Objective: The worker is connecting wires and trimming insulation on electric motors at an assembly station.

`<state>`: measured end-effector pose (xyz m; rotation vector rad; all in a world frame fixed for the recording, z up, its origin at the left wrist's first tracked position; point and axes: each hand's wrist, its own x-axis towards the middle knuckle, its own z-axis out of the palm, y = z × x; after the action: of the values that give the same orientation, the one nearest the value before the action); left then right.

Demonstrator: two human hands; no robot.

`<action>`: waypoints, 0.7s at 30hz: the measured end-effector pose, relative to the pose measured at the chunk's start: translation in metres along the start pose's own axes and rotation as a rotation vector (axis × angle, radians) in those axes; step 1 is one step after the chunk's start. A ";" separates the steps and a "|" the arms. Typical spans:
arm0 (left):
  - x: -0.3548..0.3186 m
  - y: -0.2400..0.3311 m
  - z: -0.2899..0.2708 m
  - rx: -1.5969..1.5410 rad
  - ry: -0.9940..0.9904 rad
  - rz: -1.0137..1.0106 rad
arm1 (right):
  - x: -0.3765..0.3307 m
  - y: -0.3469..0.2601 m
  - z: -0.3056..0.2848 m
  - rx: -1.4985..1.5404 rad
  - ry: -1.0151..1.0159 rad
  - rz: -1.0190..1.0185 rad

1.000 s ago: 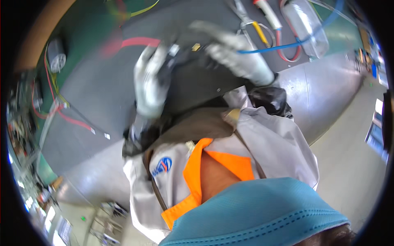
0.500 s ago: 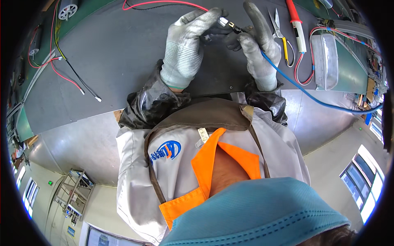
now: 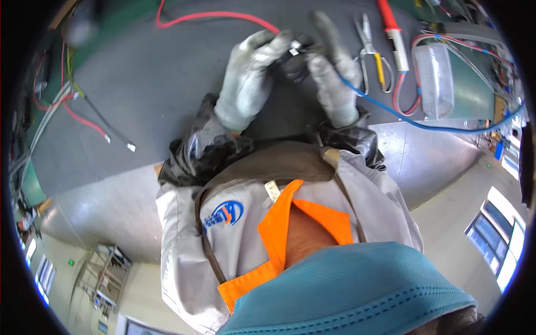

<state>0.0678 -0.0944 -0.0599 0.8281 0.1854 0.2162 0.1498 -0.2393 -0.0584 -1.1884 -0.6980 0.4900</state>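
Observation:
Both my hands wear grey-white knit gloves and meet above the dark table. My left hand is closed in a pinch on a small white connector at the end of a red wire. Just beside it, my right hand has thumb and fingers pinched at the end of a blue cable, index finger raised. Dark fingertips and motion blur hide the cable's tip and whether it touches the connector. The blue cable trails off to the right.
Right of my hands lie yellow-handled scissors, a red and white pen-shaped tool with a red cord, and a clear plastic box. Loose red and black wires with white ends lie on the dark tabletop at left.
Both hands have come slightly nearer to me, and the right has shifted left, closer to the left hand. The black-and-brass end seen between them before is now hidden or blurred.

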 end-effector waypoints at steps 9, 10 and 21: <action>-0.001 -0.011 -0.034 -0.252 0.175 0.044 | 0.030 -0.036 -0.112 -1.216 0.063 -0.184; 0.000 -0.007 -0.039 -0.237 0.136 0.037 | 0.033 -0.037 -0.141 -1.462 0.133 -0.190; -0.004 -0.012 -0.018 -0.212 0.143 -0.035 | 0.071 -0.009 -0.182 -0.688 0.234 0.235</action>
<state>0.0613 -0.0905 -0.0809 0.5986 0.3054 0.2572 0.3297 -0.3152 -0.0714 -1.9558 -0.5365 0.2977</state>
